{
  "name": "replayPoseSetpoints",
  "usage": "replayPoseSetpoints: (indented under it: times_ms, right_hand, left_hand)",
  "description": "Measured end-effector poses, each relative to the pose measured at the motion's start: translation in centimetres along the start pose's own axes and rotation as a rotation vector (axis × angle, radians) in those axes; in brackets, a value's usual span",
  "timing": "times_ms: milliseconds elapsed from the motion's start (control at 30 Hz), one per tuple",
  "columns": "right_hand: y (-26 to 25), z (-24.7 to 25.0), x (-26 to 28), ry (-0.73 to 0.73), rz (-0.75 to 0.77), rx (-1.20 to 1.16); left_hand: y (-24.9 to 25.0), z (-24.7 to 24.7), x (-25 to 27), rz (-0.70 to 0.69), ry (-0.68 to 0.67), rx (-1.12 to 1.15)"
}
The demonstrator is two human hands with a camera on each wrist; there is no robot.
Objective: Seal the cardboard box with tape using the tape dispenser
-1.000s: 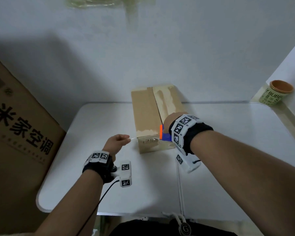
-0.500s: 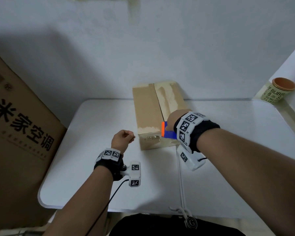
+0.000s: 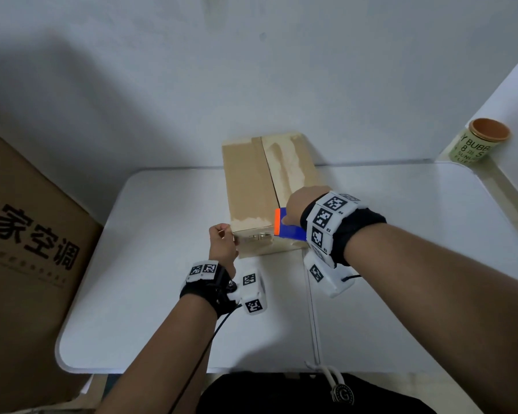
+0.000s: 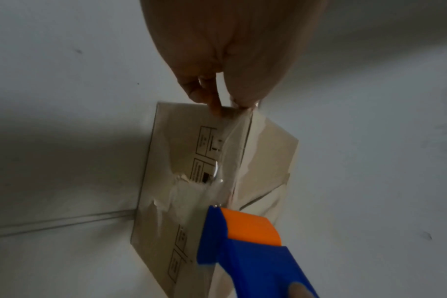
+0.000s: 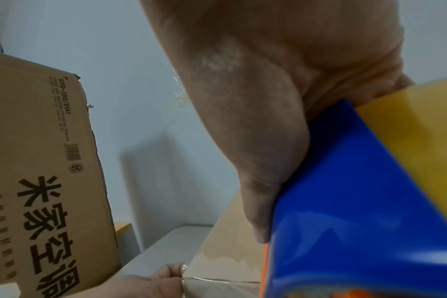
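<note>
A long cardboard box lies on the white table, its closed top flaps meeting in a centre seam. My right hand grips the blue and orange tape dispenser at the near end of the box top, by the seam. The left wrist view shows a clear tape strip running from the dispenser across the printed near face. My left hand pinches the tape's free end at the box's near left corner, thumb and fingertips together. The yellow tape roll shows beside my right hand.
A large brown carton with black characters stands against the table's left side. On a ledge at the right sits a green can with an orange lid. A white wall runs behind the box. A seam crosses the table top.
My left hand has moved right, from out over the table to the box's near left corner, bringing the tape end with it. The right hand stays on the dispenser.
</note>
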State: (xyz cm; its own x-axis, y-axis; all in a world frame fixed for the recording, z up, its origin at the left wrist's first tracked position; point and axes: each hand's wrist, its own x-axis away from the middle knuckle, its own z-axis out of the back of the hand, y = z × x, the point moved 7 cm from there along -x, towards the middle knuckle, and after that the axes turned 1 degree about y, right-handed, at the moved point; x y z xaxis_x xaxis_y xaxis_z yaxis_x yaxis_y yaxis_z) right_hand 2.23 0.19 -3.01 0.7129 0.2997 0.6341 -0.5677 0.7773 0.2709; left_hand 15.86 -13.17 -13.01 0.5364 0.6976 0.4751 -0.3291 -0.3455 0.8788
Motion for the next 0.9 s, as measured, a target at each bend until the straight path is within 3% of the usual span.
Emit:
replayPoseSetpoints:
  times_ms: [133, 233, 300, 467, 533, 600, 733, 900]
  right_hand:
    - [0.3, -0.1, -0.9, 0.086, 0.056, -0.012]
    - [0.2, -0.1, -2.0, 0.113, 0.059, 0.002]
    - [0.6, -0.1, -1.8, 0.162, 0.044, -0.01]
    - [0.7, 0.4, 1.1, 0.274, 0.206, 0.069]
    - [0.6, 0.3, 0.4, 0.266, 0.173, 0.079]
    - [0.3, 0.6, 0.3, 0.246, 0.2, 0.074]
    - [0.3, 1.0, 1.0, 0.307, 0.235, 0.105]
    - [0.4, 1.0, 1.6, 0.321, 0.227, 0.104]
  left_hand:
    - [-0.5, 0.3, -1.0, 0.061, 0.044, 0.056]
    - [-1.3, 0.3, -1.5, 0.154, -0.059, 0.027]
    - [-1.4, 0.1, -2.0, 0.18, -0.051, 0.008]
    - [-1.5, -0.3, -3.3, 0.258, -0.075, -0.102]
    - [-1.5, 0.6, -3.5, 0.278, 0.003, -0.163]
    - [-1.0, 0.8, -3.1, 0.253, 0.064, -0.155]
    - [0.6, -0.4, -2.7, 0.207, 0.037, -0.146]
    - [4.9, -1.0, -2.7, -0.133, 0.089, -0.278]
